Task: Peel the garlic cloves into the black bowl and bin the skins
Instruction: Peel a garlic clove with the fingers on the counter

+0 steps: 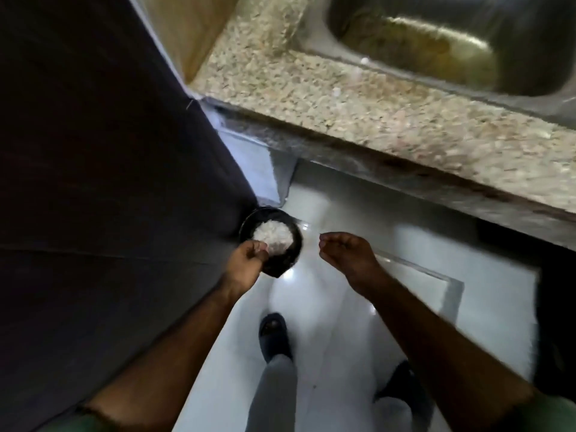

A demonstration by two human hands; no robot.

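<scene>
Bowl (270, 241): one, black, round and shallow, held out over the white floor (336, 219) just beside the dark panel (93, 151) at far left. It carries a single heaped mound of pale, papery, flaky material (273, 236); blur prevents telling skins from cloves. Left hand (247, 260): one, curled around the near rim of the bowl, fingers (261, 247) over the edge and touching the pale mound, gripping the bowl. Right hand (346, 251): one, apart from the bowl and to its right, fingers bent inward to a narrow pinch; whether anything lies between the fingertips cannot be told. Two bare forearms run from the lower corners, each ending in a green sleeve (558, 416). Between them, two legs in grey trousers (274, 388); one dark, rounded slipper (273, 333) is clear, a second dark shape by the right leg is blurred. The floor is glossy and reflective, with bright highlights. Counter (358, 120): one, speckled beige stone with a dark, straight front edge, crossing the upper right. Sink (452, 48): one, set in the counter, metal, with rounded corners and a dull sheen.
</scene>
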